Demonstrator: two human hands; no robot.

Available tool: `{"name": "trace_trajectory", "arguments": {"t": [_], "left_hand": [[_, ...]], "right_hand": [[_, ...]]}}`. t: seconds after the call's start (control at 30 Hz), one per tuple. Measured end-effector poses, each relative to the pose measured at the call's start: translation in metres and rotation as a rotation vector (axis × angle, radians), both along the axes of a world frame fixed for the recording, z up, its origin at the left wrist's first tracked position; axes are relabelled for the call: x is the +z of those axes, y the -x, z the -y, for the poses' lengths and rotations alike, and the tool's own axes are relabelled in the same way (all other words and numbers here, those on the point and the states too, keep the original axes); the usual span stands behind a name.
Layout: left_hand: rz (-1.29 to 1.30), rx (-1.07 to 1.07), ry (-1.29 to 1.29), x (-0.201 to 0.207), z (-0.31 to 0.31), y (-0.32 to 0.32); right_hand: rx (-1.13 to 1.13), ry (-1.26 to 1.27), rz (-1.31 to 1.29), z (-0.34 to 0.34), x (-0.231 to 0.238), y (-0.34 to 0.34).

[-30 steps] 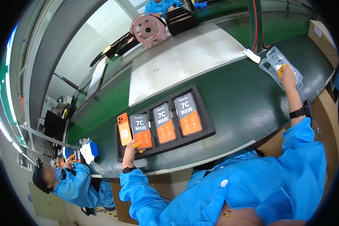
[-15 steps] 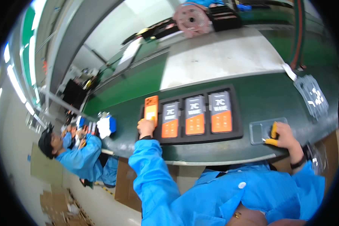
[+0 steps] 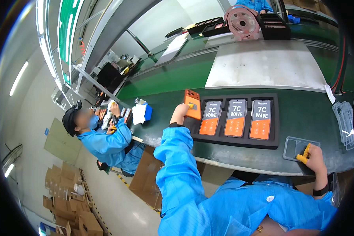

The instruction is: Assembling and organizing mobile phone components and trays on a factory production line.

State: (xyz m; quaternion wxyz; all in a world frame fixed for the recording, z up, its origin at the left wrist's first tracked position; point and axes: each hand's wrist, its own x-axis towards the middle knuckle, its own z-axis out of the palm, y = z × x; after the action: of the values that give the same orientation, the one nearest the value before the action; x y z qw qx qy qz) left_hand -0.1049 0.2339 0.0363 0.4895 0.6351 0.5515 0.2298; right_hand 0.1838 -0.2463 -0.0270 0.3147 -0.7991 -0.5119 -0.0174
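Observation:
At the left end of a black foam tray (image 3: 240, 144), my left hand (image 3: 179, 114) grips an orange phone (image 3: 195, 111), its camera end pointing away from me and slightly tilted. A yellow-covered fingertip presses on its back. Three phones with grey and orange front films lie in the tray: a left phone (image 3: 211, 118), a middle phone (image 3: 236, 118) and a right phone (image 3: 260, 119). My right hand (image 3: 315, 159), with yellow finger covers, is on the right end of a clear phone case (image 3: 293, 147) lying flat on the bench; its thumb and forefinger curve over the case.
Several clear cases (image 3: 345, 126) stand stacked at the bench's right end. A white board (image 3: 263, 65) lies beyond the tray, with a pink fan (image 3: 243, 23) behind it. Leftward are a blue box (image 3: 147, 111) and a co-worker (image 3: 106, 137) in blue. An open carton (image 3: 145, 177) sits below the bench edge.
My view has turned left, so the bench sits farther right in it. The orange phone has tilted in my left hand. My right hand stays at the clear case.

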Motion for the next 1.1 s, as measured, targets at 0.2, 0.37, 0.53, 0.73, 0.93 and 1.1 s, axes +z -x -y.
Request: {"name": "trace_trajectory", "arguments": {"t": [0.2, 0.37, 0.53, 0.73, 0.93, 1.1], "left_hand": [[0.729, -0.590, 0.196, 0.012, 0.132, -0.060], [0.703, -0.775, 0.309, 0.000, 0.272, -0.126], [-0.138, -1.081, -0.438, -0.007, 0.309, -0.149], [-0.136, -1.097, -1.035, -0.026, 0.305, -0.146], [-0.279, -1.143, -0.881, -0.032, 0.312, -0.160], [-0.102, -0.996, -0.906, -0.033, 0.322, -0.157]], "right_hand": [[-0.163, -0.067, -0.269, 0.007, 0.027, 0.017], [0.029, -0.407, -0.873, -0.040, 0.024, 0.027], [-0.087, -0.659, -1.078, -0.053, 0.030, 0.030], [0.000, -0.393, 0.119, -0.009, 0.069, 0.006], [0.262, 0.078, 0.180, 0.012, 0.048, 0.004], [-0.022, 0.002, 0.250, 0.006, 0.021, -0.007]]}}
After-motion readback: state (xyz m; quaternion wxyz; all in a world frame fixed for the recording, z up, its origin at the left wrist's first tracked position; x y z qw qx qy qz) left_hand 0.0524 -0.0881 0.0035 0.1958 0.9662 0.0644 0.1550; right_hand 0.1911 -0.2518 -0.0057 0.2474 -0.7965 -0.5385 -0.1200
